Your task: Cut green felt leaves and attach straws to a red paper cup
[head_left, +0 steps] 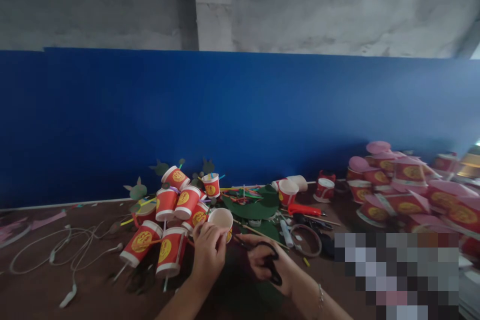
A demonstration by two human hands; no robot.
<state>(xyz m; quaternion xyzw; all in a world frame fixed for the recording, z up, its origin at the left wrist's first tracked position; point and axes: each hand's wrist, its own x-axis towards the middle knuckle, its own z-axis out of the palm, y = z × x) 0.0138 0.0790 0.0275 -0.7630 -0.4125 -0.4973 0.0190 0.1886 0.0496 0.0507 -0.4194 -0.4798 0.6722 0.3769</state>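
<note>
A white-rimmed paper cup [220, 218], its mouth tipped up, is in the left hand [210, 245] about midway between the tabletop's side edges; whether its base touches the tabletop [33, 292] is hidden. The left fingers are curled against its near side, gripping it. The right hand [273, 265] has its fingers closed around black-handled scissors [276, 277], the blades pointing toward the cup; I cannot tell whether they are parted. Just left of the cup lies a heap of red paper cups [187, 201] with yellow emblems. Behind, toward the back edge, coloured strips [243, 194] lie on dark green paper [270, 201]. Right of it are a glue stick [286, 234], a tape roll [306, 241] and a red-handled tool [303, 209]. White earphones [68, 296] lie near the left edge; pink-topped cups [408, 172] crowd the back right corner.
</note>
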